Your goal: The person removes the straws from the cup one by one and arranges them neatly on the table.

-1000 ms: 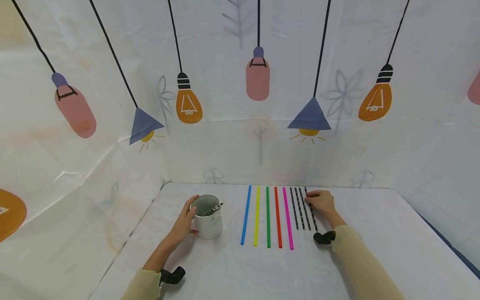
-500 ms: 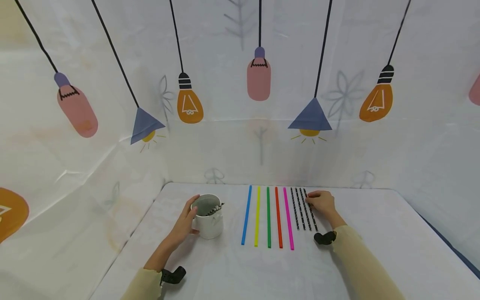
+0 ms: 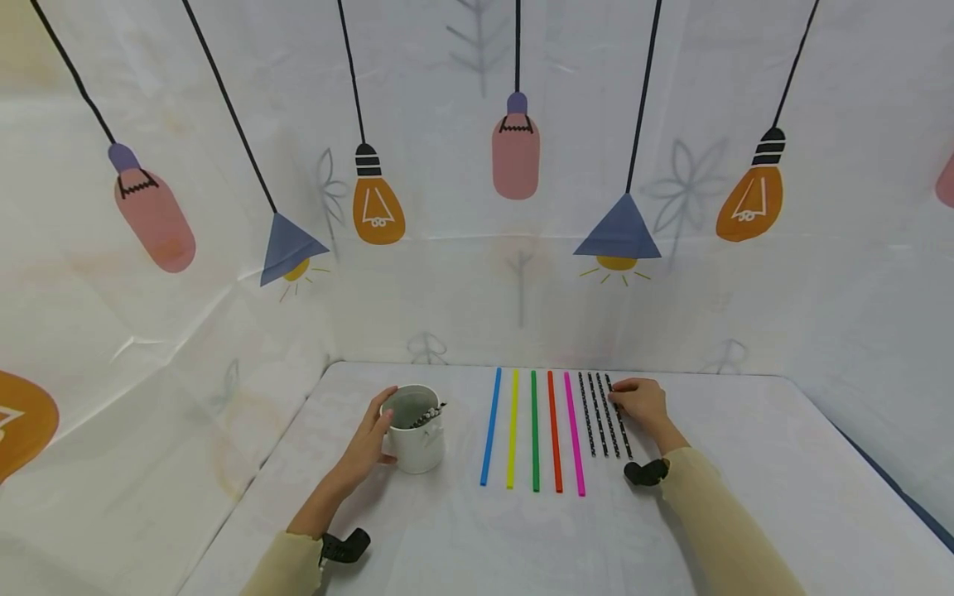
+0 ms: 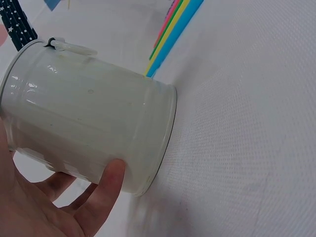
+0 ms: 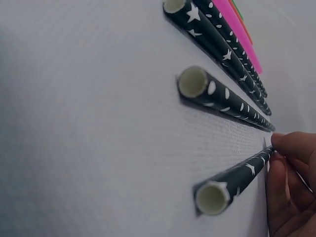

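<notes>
My left hand (image 3: 363,443) grips the near left side of a small white pail (image 3: 417,451), which stands upright on the table. Several black-and-white patterned straws (image 3: 427,416) lean inside it and poke above the rim; they also show in the left wrist view as black straws (image 4: 19,22) with white stars. At the right of the row, my right hand (image 3: 643,403) pinches the far part of the end black paper straw (image 5: 242,173) with white stars. Its near end lies on or just above the cloth; I cannot tell which. Three other black straws (image 5: 224,98) lie beside it.
Left of the black straws lie single straws in pink (image 3: 574,439), red (image 3: 555,430), green (image 3: 534,430), yellow (image 3: 512,430) and blue (image 3: 490,426). A white cloth covers the table (image 3: 462,538). Behind it hangs a white sheet (image 3: 462,306) printed with lamps.
Both hands, the pail and the straws stay where they were. Only a very slight shift of the head view shows.
</notes>
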`<action>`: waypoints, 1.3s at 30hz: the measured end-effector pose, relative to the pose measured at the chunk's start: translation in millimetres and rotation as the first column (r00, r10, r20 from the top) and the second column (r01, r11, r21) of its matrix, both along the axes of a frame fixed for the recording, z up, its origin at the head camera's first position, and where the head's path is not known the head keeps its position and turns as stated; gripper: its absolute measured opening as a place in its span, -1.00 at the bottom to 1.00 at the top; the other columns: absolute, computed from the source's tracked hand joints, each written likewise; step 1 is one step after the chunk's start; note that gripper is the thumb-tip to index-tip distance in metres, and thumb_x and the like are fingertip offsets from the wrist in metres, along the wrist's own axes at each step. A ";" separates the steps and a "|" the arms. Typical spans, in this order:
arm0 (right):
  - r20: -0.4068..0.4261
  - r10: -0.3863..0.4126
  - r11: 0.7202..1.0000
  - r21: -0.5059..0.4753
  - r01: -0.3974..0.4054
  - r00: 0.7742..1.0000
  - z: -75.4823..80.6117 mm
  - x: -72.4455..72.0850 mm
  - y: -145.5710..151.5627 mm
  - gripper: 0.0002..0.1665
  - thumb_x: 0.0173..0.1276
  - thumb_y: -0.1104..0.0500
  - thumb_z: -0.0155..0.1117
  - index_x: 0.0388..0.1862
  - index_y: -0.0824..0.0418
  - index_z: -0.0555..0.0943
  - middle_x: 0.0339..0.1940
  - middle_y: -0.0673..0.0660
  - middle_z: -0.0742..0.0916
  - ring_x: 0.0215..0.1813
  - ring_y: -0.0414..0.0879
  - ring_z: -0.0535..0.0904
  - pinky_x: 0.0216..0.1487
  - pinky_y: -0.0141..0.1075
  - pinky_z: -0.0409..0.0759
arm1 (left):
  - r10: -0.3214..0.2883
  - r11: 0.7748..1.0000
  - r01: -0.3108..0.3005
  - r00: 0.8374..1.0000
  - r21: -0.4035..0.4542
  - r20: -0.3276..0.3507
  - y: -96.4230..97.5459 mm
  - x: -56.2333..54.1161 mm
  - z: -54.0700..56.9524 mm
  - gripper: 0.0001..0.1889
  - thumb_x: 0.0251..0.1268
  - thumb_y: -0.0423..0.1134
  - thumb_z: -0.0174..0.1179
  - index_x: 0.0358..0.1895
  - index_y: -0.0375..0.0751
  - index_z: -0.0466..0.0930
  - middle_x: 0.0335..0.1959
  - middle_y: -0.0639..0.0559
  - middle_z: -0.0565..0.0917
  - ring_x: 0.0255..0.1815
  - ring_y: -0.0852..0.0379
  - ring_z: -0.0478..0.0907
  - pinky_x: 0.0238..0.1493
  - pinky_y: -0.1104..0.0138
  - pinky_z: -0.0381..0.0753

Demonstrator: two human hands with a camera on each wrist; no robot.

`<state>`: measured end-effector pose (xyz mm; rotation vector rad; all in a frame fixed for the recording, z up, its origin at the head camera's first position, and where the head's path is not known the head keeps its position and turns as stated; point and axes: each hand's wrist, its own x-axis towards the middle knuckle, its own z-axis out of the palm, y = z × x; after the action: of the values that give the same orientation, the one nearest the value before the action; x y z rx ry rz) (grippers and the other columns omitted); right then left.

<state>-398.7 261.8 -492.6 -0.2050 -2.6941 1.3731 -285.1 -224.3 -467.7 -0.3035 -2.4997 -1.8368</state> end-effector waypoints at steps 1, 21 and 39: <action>0.001 -0.001 1.000 -0.002 0.001 1.000 0.3 0.3 -0.3 -0.63 0.29 0.21 0.32 0.00 0.41 0.63 -0.07 0.34 0.68 -0.21 0.02 0.63 -0.31 -0.29 0.62 | 0.000 1.000 0.000 1.000 0.001 0.000 0.3 0.1 0.4 -0.50 0.63 -0.03 -0.30 0.53 0.09 -0.05 0.53 -0.14 -0.06 0.41 -0.43 0.04 -0.33 -0.14 0.64; -0.050 -0.074 0.993 -0.096 0.069 0.996 14.2 3.9 -9.9 -0.64 0.34 0.14 0.28 0.01 0.37 0.65 -0.17 0.27 0.72 -0.33 -0.08 0.61 -0.42 -0.38 0.55 | -0.005 1.000 0.005 1.000 -0.007 0.001 -0.7 -2.7 -1.5 -0.51 0.63 -0.04 -0.31 0.52 0.11 -0.04 0.52 -0.14 -0.04 0.41 -0.40 0.04 -0.33 -0.13 0.64; -0.208 0.281 0.871 -0.354 -0.340 0.937 97.0 57.9 -172.6 -0.77 0.32 0.19 0.35 -0.09 0.27 0.71 -0.24 0.14 0.71 -0.26 0.10 0.61 -0.28 -0.19 0.66 | -0.007 1.000 0.007 1.000 -0.008 0.004 -0.3 -1.1 -1.6 -0.50 0.64 -0.05 -0.31 0.53 0.06 -0.07 0.55 -0.11 -0.11 0.44 -0.38 -0.02 -0.29 -0.14 0.63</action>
<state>-340.7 89.3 -395.5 0.3102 -2.3801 1.9199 -286.2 -224.6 -469.3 -0.3088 -2.5121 -1.8325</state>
